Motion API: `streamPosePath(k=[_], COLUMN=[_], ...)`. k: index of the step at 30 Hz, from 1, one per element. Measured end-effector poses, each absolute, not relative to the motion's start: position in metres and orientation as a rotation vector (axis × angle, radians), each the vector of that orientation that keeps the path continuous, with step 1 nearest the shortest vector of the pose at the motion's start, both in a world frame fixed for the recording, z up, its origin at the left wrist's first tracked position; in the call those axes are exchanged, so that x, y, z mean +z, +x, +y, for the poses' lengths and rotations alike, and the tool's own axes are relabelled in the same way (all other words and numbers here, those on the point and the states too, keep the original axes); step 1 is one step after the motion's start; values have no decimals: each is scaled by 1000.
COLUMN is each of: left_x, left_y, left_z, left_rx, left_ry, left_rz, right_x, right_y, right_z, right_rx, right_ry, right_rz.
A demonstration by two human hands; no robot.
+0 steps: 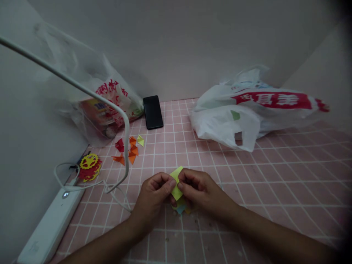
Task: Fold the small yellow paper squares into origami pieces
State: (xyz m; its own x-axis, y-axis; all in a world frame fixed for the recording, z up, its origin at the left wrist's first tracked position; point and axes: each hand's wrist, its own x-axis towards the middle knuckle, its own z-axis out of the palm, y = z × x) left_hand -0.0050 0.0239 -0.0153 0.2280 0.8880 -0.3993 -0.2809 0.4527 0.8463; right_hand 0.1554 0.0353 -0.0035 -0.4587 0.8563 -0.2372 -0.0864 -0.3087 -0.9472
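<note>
A yellow-green piece of paper (177, 191) is pinched between both hands, low in the middle of the head view. My left hand (155, 192) grips its left edge with thumb and forefinger. On the opposite edge, the thumb and fingers of my right hand (199, 187) are closed. Just beneath the hands, partly hidden, lie more bits of coloured paper (180, 209), blue and yellow. Farther back on the left are several small folded papers: orange ones (133, 152), a red one (119, 145) and a pale yellow one (140, 140).
A black phone (153, 112) lies near the wall. Plastic bags stand at the back left (110, 102) and back right (225, 117). A white bent rod (125, 121) rises on the left, beside yellow and red cut-out discs (89, 167) and a white power strip (52, 223).
</note>
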Motion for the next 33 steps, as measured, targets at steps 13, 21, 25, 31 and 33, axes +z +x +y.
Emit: streamPosePath(k=[13,21,25,31,33], left_x=[-15,-17,-14,-16,-17], left_y=[-2,-2,-2,-3,-4], left_z=[21,19,19,17,17], left_rx=[950,907,916,926,907], left_ry=[843,889,977,1045,1052], left_rz=[1164,1110,1139,1142,1117], right_x=[-10,-9,-14,-14,-10], right_y=[152,151,149,149,151], right_z=[30,28,25,24,26], right_rx=[1716,1703,1658,1675,1751], right_ry=[-1115,-1138,-1154,-1155,-1123], right_rz=[-1329,-1270,-1265,-1258,-1236])
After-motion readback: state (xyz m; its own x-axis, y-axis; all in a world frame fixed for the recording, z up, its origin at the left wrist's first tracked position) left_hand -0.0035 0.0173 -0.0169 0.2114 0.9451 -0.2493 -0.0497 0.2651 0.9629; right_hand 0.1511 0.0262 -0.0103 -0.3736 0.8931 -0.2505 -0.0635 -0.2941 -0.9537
